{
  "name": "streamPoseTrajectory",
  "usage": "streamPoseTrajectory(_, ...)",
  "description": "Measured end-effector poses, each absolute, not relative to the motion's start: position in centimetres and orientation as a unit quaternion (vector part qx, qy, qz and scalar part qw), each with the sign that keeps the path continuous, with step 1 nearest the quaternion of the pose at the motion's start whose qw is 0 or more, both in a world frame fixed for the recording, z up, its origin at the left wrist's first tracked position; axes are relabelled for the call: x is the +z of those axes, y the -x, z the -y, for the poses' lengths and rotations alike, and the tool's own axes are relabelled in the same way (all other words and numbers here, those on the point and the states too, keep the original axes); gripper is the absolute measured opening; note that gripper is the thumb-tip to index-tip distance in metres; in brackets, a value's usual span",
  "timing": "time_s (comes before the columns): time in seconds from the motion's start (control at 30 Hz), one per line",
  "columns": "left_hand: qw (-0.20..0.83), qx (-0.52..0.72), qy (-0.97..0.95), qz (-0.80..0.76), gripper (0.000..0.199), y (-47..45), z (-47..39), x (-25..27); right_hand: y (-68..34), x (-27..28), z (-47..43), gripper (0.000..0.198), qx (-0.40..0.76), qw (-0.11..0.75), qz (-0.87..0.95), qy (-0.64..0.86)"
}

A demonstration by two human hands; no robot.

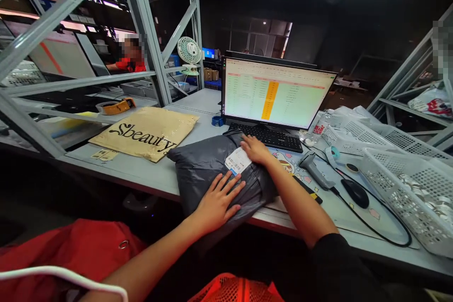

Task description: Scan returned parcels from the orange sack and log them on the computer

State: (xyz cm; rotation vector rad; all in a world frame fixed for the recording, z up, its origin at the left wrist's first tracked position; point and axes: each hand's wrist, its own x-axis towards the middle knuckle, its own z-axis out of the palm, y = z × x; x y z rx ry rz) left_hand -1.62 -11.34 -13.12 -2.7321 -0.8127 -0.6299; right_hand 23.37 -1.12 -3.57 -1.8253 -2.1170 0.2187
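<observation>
A full, dark grey plastic mailer bag [198, 165] lies on the front of the desk, its near end hanging past the edge. My left hand [219, 200] rests flat on the bag, fingers spread, just below a white barcode label [238, 161]. At the label's upper right, my right hand [255, 149] presses on the bag with its fingers stretched out. Neither hand grips anything. To the left of the bag lies a yellow-brown envelope [145, 133] printed "Sbeauty". What is inside the grey bag is hidden.
A monitor [244, 94] and black keyboard [283, 139] stand behind the bag. To the right are a barcode scanner [316, 171], a mouse [355, 192] and white baskets [389, 188]. An orange tape dispenser [116, 105] sits at left. Metal posts flank the desk; a person [132, 59] is beyond.
</observation>
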Motion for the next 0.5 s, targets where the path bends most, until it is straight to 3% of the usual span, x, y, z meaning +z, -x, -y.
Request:
streamPoseTrajectory(0.13, 0.051, -0.203, 0.934, 0.289, 0.056, 1.2, 11.9, -8.9, -30.7, -2.5, 6.7, 0.062, 0.013, 0.220, 0.676, 0.703)
streamPoseTrajectory(0.27, 0.034, -0.229, 0.930, 0.287, 0.063, -3.1, 10.3, -5.7, -39.4, -2.9, 13.5, 0.063, -0.048, 0.200, 0.534, 0.820)
streamPoseTrajectory(0.4, 0.057, -0.195, 0.935, 0.291, 0.079, -7.9, 8.2, -6.9, -44.2, -5.3, 17.6, 0.065, -0.050, 0.129, 0.447, 0.884)
streamPoseTrajectory(0.5, 0.080, -0.180, 0.940, 0.278, 0.080, -9.3, 8.1, -9.2, -45.1, -7.6, 18.1, 0.069, -0.030, 0.086, 0.454, 0.887)
